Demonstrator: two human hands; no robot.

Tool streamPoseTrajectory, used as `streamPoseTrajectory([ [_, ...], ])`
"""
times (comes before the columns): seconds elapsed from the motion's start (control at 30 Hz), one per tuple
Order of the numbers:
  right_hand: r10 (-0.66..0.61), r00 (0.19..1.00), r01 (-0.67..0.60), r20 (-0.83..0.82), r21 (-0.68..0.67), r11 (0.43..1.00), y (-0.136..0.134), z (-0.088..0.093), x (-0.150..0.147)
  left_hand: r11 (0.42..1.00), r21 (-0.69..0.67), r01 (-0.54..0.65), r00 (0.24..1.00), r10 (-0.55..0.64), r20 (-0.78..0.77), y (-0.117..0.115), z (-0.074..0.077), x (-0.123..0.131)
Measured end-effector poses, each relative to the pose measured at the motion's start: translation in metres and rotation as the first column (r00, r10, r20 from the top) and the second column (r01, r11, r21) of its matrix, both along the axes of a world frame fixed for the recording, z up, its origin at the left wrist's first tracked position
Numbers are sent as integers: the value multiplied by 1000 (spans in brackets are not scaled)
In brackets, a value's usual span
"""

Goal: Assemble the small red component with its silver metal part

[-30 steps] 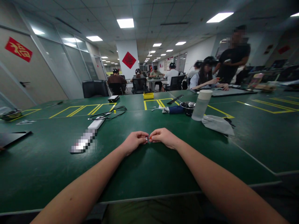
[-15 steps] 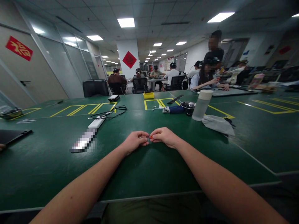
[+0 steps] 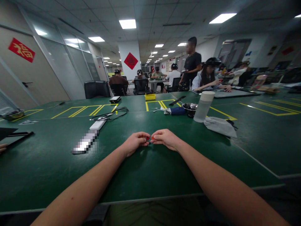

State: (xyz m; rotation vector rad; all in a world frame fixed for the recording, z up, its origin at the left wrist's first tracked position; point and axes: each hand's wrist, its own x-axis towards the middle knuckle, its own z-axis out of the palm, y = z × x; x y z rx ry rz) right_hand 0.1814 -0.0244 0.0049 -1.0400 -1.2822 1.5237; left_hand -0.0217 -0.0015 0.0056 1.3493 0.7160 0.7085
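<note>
My left hand [image 3: 135, 142] is closed in a pinch on a small red piece [image 3: 147, 138], most of it covered by thumb and fingers. Facing it, my right hand [image 3: 166, 138] pinches a small orange-red piece [image 3: 152, 137] between its fingertips. Both pieces are too small for me to tell their kind. A narrow gap separates the two sets of fingertips, just over the green tabletop [image 3: 150, 175].
Left of my hands lie a blurred-out phone [image 3: 86, 142], a white power bank [image 3: 97, 124] and a black cable [image 3: 119, 111]. A bottle [image 3: 204, 106], metal bowl [image 3: 190, 108], blue umbrella-like bundle [image 3: 177, 111] and grey pouch [image 3: 218, 126] stand ahead right. Other people sit beyond.
My fingertips have drawn slightly apart, and a red piece now shows in the left ones, where something shiny showed before. A standing person in the background has moved left.
</note>
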Motion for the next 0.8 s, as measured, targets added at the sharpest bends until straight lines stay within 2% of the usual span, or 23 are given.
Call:
streamPoseTrajectory([
  [0.17,1,1000,-2,-10,-21,1000,-1,4,0,1000,-4,6,1000,-6,-2,-1,3,0],
  [0.47,-21,1000,21,11,-18,1000,-5,6,-2,986,168,6,992,15,-125,-6,5,1],
  [0.67,23,999,-24,37,32,999,-3,1,-1,998,69,8,997,-3,-76,0,-1,2],
  [0.8,31,999,-32,29,9,999,-3,0,-2,1000,-2,-6,999,6,-47,3,-4,2],
])
